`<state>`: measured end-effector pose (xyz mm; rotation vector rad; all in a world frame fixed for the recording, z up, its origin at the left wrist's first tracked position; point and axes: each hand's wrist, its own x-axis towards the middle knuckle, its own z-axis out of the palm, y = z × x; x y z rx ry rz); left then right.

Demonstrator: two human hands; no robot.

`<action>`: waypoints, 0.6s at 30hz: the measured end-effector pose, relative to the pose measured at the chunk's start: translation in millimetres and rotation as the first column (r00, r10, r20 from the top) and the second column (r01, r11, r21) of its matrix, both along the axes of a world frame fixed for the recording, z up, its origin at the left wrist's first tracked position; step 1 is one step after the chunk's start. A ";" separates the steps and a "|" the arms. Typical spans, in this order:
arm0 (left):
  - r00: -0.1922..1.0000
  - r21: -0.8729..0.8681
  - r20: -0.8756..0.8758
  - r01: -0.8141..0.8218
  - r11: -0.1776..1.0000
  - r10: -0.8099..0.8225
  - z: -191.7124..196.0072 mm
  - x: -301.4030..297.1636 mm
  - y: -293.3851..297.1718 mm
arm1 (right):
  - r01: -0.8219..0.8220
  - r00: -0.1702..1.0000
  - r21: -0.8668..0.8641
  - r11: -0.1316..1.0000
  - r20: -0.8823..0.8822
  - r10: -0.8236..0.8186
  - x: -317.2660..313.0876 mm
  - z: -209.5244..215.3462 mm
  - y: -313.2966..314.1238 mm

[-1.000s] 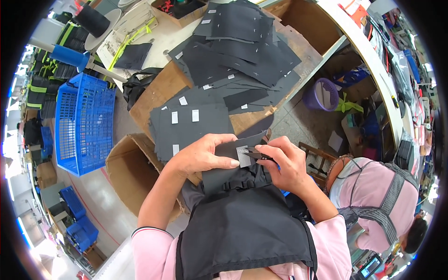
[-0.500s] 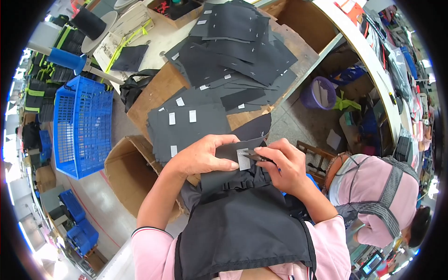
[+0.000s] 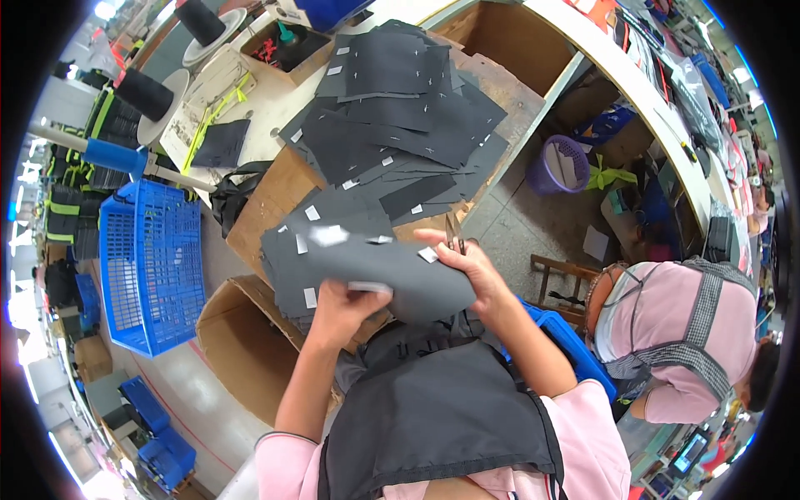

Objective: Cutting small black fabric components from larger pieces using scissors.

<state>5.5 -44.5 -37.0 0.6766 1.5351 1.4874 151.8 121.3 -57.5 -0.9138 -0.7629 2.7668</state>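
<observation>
My left hand [image 3: 342, 307] and my right hand [image 3: 467, 265] hold a dark grey fabric piece [image 3: 392, 267] with small white tags, lifted over a stack of similar pieces [image 3: 329, 218]. The left hand grips its near edge, and the right hand pinches its right corner. Small metal snips [image 3: 455, 236] stick up from my right hand. A larger pile of dark fabric pieces [image 3: 396, 108] lies farther back on the wooden table [image 3: 267, 200]. More dark fabric [image 3: 417, 342] lies in my lap.
A blue plastic basket [image 3: 150, 267] stands at left, with an open cardboard box [image 3: 237, 333] beside it. Black thread cones [image 3: 146, 93] sit at the table's far left. A purple bin [image 3: 560, 162] is on the floor. A person in pink [image 3: 675, 333] sits at right.
The fabric piece held close to my chest has been raised and swung left over the near stack. My left hand moved under its near edge; my right hand rose with the snips.
</observation>
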 end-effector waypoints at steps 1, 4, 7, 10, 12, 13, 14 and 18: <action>1.000 -0.002 -0.006 0.010 1.000 -0.010 -6.9 -3.2 -15.0 | -0.018 1.000 0.104 0.994 0.015 0.016 -2.0 2.7 8.7; 0.938 -0.074 -0.209 0.265 0.961 -0.275 -20.4 -16.8 -47.6 | -0.131 0.990 0.401 0.907 0.006 0.140 7.2 17.1 33.5; 0.797 -0.076 0.586 -0.127 0.989 0.147 -35.6 -27.3 -33.1 | -0.257 0.939 0.529 0.809 -0.062 0.339 9.0 34.5 46.8; 0.591 0.051 0.803 -0.196 0.979 0.076 -2.4 -33.8 20.4 | -0.361 0.850 0.653 0.666 -0.064 0.523 4.5 38.3 53.7; 0.537 0.213 0.778 0.262 0.941 -0.326 1.7 -51.0 34.7 | -0.410 0.827 0.670 0.619 -0.013 0.561 0.0 45.0 51.5; 0.542 0.212 0.776 0.257 0.943 -0.322 11.6 -53.6 40.3 | -0.409 0.817 0.703 0.581 -0.001 0.576 -0.9 48.0 50.9; 0.738 0.113 0.549 0.401 0.909 -0.394 25.8 -53.1 45.9 | -0.407 0.807 0.735 0.543 0.012 0.590 -1.5 50.2 50.5; 0.920 -0.114 0.278 0.318 0.941 -0.277 32.0 -33.9 54.5 | -0.299 0.948 0.944 0.140 0.277 0.154 9.9 43.4 57.1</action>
